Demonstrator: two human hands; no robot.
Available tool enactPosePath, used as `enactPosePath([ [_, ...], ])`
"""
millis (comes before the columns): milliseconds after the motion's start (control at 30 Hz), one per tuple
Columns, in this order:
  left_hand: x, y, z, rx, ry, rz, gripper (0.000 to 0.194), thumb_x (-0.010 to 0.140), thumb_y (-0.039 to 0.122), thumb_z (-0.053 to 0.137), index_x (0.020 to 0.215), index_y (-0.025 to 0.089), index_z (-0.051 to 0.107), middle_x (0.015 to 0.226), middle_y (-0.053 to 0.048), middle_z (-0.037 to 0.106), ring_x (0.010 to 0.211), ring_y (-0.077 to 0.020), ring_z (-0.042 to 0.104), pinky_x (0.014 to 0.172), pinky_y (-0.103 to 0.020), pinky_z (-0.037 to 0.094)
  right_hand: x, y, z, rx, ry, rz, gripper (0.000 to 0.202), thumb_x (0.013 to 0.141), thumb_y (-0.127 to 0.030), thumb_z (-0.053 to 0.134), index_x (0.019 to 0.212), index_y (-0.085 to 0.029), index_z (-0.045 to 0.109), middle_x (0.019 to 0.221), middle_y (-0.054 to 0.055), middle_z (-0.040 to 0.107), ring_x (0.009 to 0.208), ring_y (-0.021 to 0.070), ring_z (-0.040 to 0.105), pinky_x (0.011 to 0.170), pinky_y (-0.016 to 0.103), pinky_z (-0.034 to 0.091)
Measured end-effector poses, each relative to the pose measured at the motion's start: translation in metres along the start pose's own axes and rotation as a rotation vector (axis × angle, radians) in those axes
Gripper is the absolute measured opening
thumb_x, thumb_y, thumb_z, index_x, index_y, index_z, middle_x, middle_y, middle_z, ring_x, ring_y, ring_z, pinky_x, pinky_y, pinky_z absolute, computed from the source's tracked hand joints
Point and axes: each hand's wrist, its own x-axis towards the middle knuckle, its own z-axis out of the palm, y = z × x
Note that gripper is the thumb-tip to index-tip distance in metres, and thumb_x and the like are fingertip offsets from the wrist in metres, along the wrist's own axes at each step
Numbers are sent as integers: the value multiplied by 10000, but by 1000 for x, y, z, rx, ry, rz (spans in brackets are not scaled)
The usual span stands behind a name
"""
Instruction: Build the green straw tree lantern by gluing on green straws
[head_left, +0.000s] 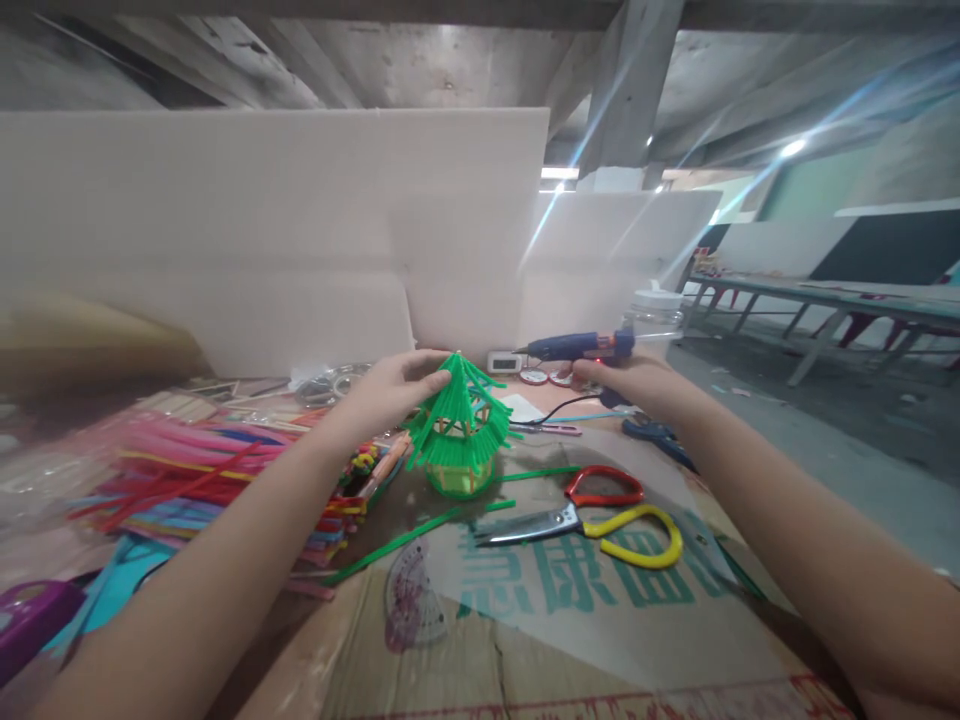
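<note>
A small model hut (461,425) with a pointed, two-tiered roof of green pipe cleaners stands upright on the cardboard. My left hand (411,385) grips the roof near its peak, thumb in front and the other fingers partly hidden behind. To the right, my right hand (634,378) is closed around a dark blue glue gun (574,346), its nozzle pointing left towards the hut's peak. The cord runs down behind to the left. Scissors (581,520) with one red and one yellow handle lie in front of the hut, beside loose green pipe cleaners (405,538).
Coloured pipe cleaners (217,470) are heaped at the left, near a purple tool (37,625). A clear protractor (412,600) lies in front. Dark-handled pliers (660,440) and a lidded clear jar (654,315) are at the right. White boards (300,220) stand behind.
</note>
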Motion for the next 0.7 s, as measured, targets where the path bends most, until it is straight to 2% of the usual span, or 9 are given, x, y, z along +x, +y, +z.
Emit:
enactPosePath([
  [100, 3, -7, -2, 7, 0, 48, 495, 845, 506, 644, 1220, 183, 648, 1227, -114, 688, 1111, -257, 644, 955, -404, 507, 15, 30, 12, -58, 61, 124, 424, 747, -502, 734, 998, -159, 734, 893, 102, 752, 736, 196, 659, 542, 254, 479],
  [167, 5, -12, -3, 16, 5, 69, 491, 842, 508, 644, 1216, 190, 651, 1225, -110, 689, 1113, -262, 643, 973, -422, 497, 25, 53, 23, -37, 95, 150, 387, 753, -448, 734, 1003, -153, 740, 910, 101, 756, 790, 209, 675, 599, 259, 508],
  [233, 6, -15, -4, 24, 12, 76, 489, 839, 521, 643, 1212, 206, 657, 1216, -102, 693, 1102, -267, 648, 970, -429, 498, 36, 74, 34, -29, 88, 155, 372, 764, -410, 731, 1020, -140, 737, 955, 103, 757, 870, 217, 685, 706, 265, 530],
  [333, 7, -17, -4, 28, 6, 65, 491, 836, 534, 644, 1216, 223, 659, 1208, -93, 698, 1093, -272, 653, 971, -432, 497, 52, 97, 47, -22, 61, 174, 362, 788, -365, 713, 1062, -129, 719, 988, 99, 756, 896, 219, 695, 762, 279, 542],
  [533, 5, -15, -5, 13, -3, 54, 499, 837, 534, 642, 1224, 219, 650, 1223, -91, 691, 1109, -266, 647, 973, -426, 496, 71, 108, 63, -106, -32, 228, 339, 732, -400, 786, 922, -123, 741, 807, 97, 756, 732, 224, 694, 690, 293, 540],
  [700, 3, -9, -6, 38, -16, 37, 458, 861, 503, 613, 1215, 215, 652, 1211, -89, 695, 1085, -254, 656, 942, -412, 510, 66, 108, 55, -169, -59, 165, 453, 740, -425, 779, 1072, -123, 715, 955, 102, 759, 823, 220, 685, 728, 272, 525],
])
